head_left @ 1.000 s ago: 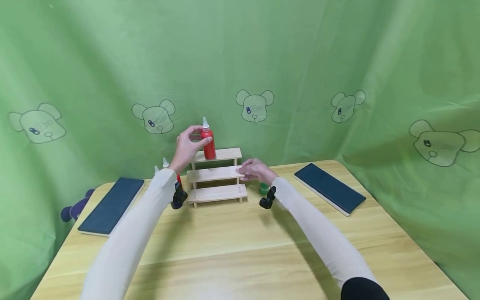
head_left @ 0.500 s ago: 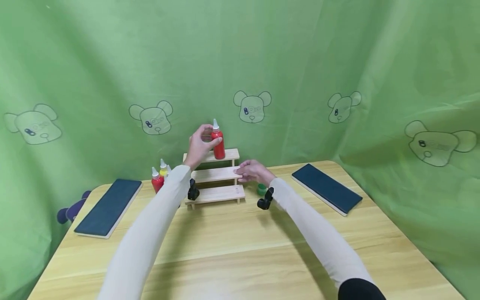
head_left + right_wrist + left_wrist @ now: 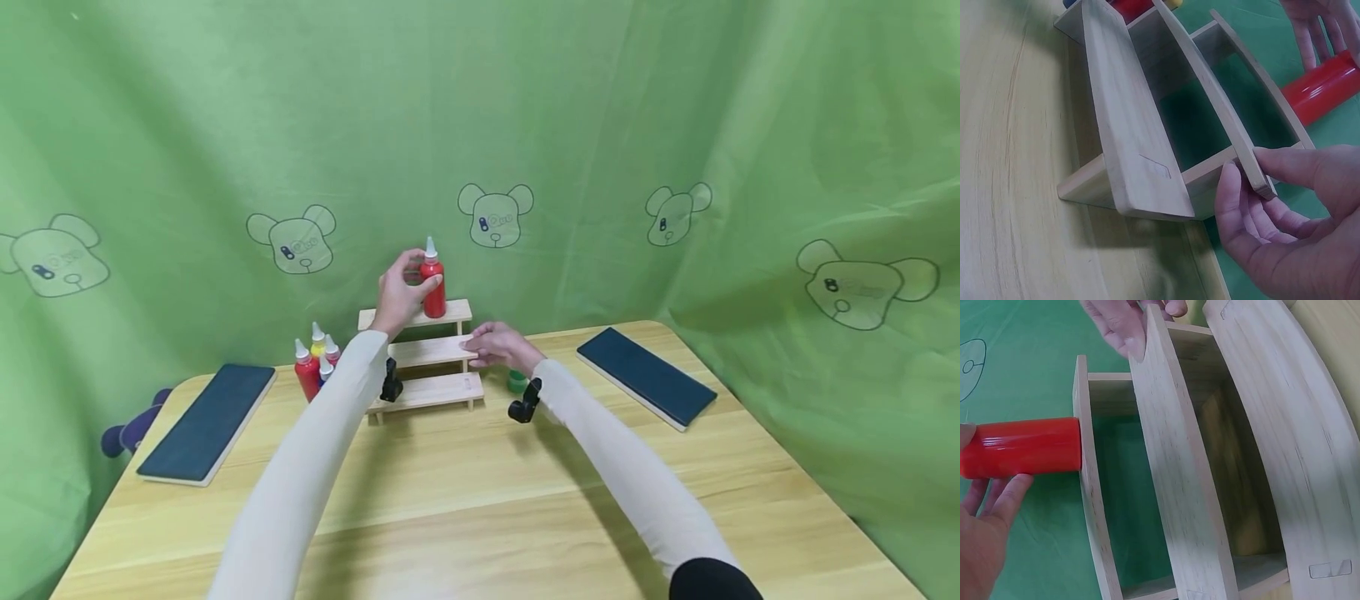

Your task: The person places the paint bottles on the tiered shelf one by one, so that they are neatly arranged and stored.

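Upright on the top step of a three-tier wooden rack [image 3: 438,388] stands a red squeeze bottle [image 3: 434,292] with a pale pointed nozzle. My left hand [image 3: 400,296] holds it from the left, thumb in front and fingers behind. In the left wrist view the bottle's base [image 3: 1054,445] meets the top board. My right hand [image 3: 498,343] pinches the right end of the middle board [image 3: 1213,94], thumb on one face and fingers on the other.
Left of the rack stand several nozzle bottles, among them a red one [image 3: 307,372] and a yellow one [image 3: 318,341]. A green round container [image 3: 517,381] sits right of the rack. Dark blue slabs lie at left [image 3: 210,423] and right [image 3: 647,377]. A green curtain [image 3: 570,125] hangs behind.
My left hand has moved right along the top step with the red bottle, exposing the bottles at left. My right hand keeps its grip on the middle board.
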{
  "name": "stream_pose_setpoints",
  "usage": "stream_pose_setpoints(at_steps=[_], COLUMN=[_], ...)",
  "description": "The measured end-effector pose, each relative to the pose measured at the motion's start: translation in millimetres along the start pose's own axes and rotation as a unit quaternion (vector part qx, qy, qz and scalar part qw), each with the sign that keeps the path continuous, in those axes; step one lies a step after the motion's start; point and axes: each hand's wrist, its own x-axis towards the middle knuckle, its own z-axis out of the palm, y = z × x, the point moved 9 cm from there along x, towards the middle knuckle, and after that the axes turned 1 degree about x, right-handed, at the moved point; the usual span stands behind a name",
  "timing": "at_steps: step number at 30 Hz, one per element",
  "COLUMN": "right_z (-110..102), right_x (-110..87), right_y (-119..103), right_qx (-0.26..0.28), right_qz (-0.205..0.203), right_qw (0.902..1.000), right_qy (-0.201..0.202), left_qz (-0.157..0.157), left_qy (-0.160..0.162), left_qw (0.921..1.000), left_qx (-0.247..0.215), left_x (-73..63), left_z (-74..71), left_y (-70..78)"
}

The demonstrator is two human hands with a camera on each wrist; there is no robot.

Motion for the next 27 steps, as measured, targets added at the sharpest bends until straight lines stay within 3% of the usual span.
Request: stream_pose_setpoints(at_steps=[11,17,21,27], right_z=[-4,-1,0,3], right_x=[0.1,1.8,-1.8,-3.0], right_y=[-1,-1,-1,-3], right_qx=[-0.010,-0.011,-0.003,0.001], right_qz=[0.000,0.004,0.013,0.009], right_qw=[0.9999,0.9999,0.9999,0.9999], right_qy=[0.000,-0.005,-0.003,-0.008], left_qz=[0.001,-0.018,-0.026,-0.022], left_qy=[-0.013,-0.005,-0.016,-0.039], left_qw=[0.9998,0.9998,0.9995,0.9980], left_qx=[0.011,0.000,0.006,0.044], left_x=[1.8,0.5,-3.9,-13.2], left_z=[3.2,0.0,-0.6,-19.7], left_y=[1.0,-0.6,2.9,13.7])
